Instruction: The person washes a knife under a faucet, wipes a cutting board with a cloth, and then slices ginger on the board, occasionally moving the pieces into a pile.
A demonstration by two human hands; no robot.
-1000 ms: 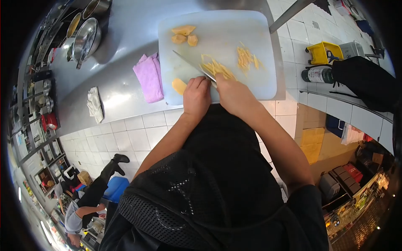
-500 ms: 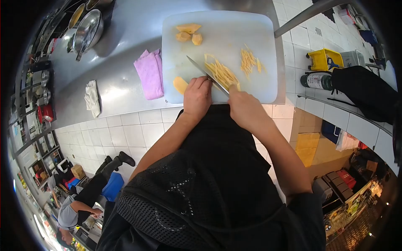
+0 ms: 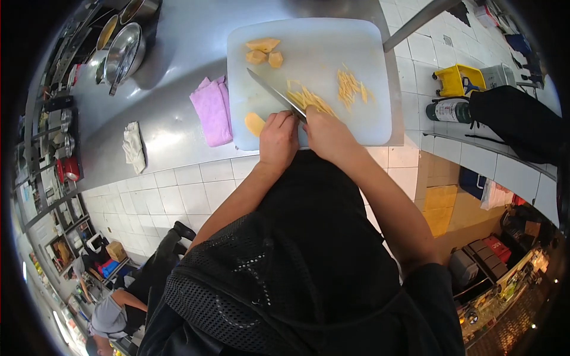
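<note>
Head view: the right hand [image 3: 323,133] is gripping the knife [image 3: 274,94], its blade lying across the cutting board [image 3: 362,41] beside the yellow strips [image 3: 312,99]. The left hand [image 3: 279,139] is curling alongside, its hold hidden.

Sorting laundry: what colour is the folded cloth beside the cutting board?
Pink: the folded cloth, head view.

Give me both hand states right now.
Left hand: curled on the cutting board beside the knife; grip cannot be told.
Right hand: closed on the knife handle.
</note>
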